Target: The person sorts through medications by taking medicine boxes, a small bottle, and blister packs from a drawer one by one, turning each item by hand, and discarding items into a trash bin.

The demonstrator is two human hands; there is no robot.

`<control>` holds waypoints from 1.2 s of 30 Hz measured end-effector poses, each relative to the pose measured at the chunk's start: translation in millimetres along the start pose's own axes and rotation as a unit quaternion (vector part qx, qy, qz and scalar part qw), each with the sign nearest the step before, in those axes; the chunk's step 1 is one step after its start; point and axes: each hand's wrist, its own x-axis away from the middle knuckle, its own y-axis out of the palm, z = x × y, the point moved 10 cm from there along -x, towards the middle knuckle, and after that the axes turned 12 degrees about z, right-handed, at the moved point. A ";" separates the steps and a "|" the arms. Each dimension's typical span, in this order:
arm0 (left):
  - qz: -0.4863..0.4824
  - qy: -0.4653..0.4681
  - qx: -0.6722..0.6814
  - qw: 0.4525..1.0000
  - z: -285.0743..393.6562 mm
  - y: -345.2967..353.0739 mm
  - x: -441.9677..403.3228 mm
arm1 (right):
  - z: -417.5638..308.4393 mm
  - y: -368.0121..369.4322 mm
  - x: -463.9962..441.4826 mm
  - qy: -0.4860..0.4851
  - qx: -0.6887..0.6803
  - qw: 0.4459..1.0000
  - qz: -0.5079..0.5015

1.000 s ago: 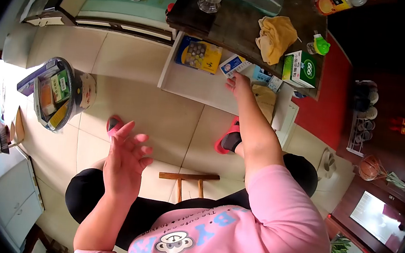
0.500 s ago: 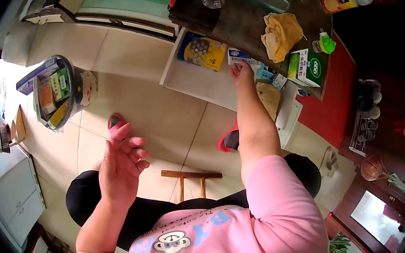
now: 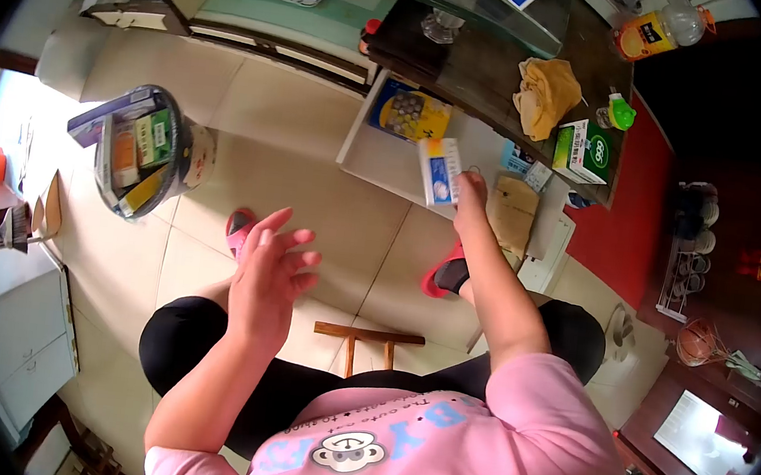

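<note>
A white and blue medicine box [image 3: 438,171] is in my right hand [image 3: 470,194], lifted above the front edge of the open drawer [image 3: 389,160]. Inside that drawer lie a yellow and blue pack [image 3: 410,111] at the left, a small light-blue box [image 3: 517,159] and a brown paper envelope [image 3: 510,216] at the right. My left hand [image 3: 270,272] hangs in the air over the floor, its fingers spread and holding nothing.
A bin [image 3: 194,158] filled with several boxes stands on the floor at the left. On the dark tabletop are a tan cloth [image 3: 545,97], a green and white box [image 3: 582,151] and an orange-labelled bottle [image 3: 644,36]. A wooden stool [image 3: 368,335] is near my legs.
My right hand has drawn the medicine box up out of the drawer, toward me. My left hand has shifted slightly right, fingers still apart. The whole view has moved a little.
</note>
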 end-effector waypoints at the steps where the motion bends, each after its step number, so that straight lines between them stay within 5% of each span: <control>1: 0.029 0.009 -0.024 0.999 3.3 -6.0 0.3 | -3.5 15.3 21.3 -0.003 -0.036 0.999 -0.034; 4: 0.059 0.056 -0.084 0.993 11.2 -17.2 -1.9 | -69.1 61.2 102.2 -0.020 -0.033 0.978 -0.204; 6: 0.080 0.084 -0.137 0.984 24.2 -17.6 3.4 | -138.0 93.6 175.2 -0.120 0.016 0.920 -0.374; 10: -0.053 0.199 -0.142 0.968 35.8 5.0 5.0 | -243.9 84.7 283.3 -0.240 0.076 0.870 -0.424; 12: -0.136 0.238 -0.160 0.948 39.9 23.9 18.4 | -279.3 74.2 332.4 -0.450 0.201 0.776 -0.394; 20: -0.197 0.258 -0.083 0.942 43.7 30.7 28.9 | -291.9 27.4 339.5 -0.497 0.161 0.802 -0.291; 23: -0.202 0.262 -0.106 0.938 45.9 30.4 28.4 | -278.3 22.4 318.7 -0.440 0.059 0.844 -0.302; 26: -0.174 0.116 -0.081 0.975 26.7 27.4 22.2 | -272.9 28.6 318.3 -0.331 -0.030 0.881 -0.336; 36: -0.234 0.020 -0.022 0.972 -2.9 37.8 26.8 | -271.5 49.4 367.4 -0.418 0.033 0.803 -0.423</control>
